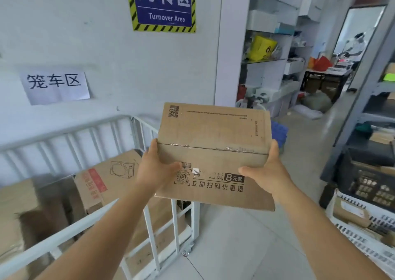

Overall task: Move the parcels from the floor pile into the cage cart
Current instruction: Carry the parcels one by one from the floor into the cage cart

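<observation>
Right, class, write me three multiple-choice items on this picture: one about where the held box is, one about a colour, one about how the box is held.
1. Where is the cardboard box?
A. in the air, right of the cage cart
B. flat on the floor
C. on a shelf

2. What is the main colour of the Turnover Area sign?
A. red
B. blue
C. green

3. How is the box held?
A. by the left hand alone
B. by both hands, the right hand on the other end
C. by no hand

Answers:
1. A: it is in the hands, clear of the floor, with the cart's bars lower left.
2. B: white lettering on blue, inside a yellow and black striped border.
3. B: one hand grips each end.
</observation>
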`<state>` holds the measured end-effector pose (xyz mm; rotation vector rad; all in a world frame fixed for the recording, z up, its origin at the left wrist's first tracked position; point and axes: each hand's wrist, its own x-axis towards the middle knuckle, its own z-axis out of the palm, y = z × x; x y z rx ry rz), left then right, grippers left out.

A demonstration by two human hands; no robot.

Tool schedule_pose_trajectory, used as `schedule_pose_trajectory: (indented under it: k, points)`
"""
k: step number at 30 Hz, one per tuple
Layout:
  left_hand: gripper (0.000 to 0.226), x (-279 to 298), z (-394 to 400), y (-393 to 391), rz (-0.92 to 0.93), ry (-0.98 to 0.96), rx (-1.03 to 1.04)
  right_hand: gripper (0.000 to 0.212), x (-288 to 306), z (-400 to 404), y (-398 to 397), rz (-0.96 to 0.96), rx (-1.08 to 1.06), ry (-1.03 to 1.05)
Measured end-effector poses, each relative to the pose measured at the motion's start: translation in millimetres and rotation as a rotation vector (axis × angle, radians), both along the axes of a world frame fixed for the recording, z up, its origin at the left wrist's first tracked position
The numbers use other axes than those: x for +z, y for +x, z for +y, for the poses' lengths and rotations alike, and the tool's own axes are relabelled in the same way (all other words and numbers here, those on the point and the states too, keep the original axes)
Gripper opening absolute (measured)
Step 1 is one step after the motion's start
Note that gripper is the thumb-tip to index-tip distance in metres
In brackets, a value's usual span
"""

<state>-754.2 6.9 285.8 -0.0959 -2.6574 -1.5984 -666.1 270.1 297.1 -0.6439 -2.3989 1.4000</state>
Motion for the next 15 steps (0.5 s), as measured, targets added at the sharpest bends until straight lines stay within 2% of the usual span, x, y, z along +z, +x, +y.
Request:
schedule_pose_trajectory:
  k: [6, 9, 15]
  points:
    - [0.099, 12, -85, -69, 0.047, 0.02, 0.121, 0.099, 14, -78, -94, 0.046, 0.112, 0.01]
    - [0.087, 13, -125, -96, 0.053, 0.037, 0.175, 0.104, 13, -116, -138, 0.052, 0.158, 0.002]
    - [0.099, -5, -194, -147, 0.029, 0.034, 0.302, 0.104, -2, -181, -223, 0.009, 0.306, -0.028]
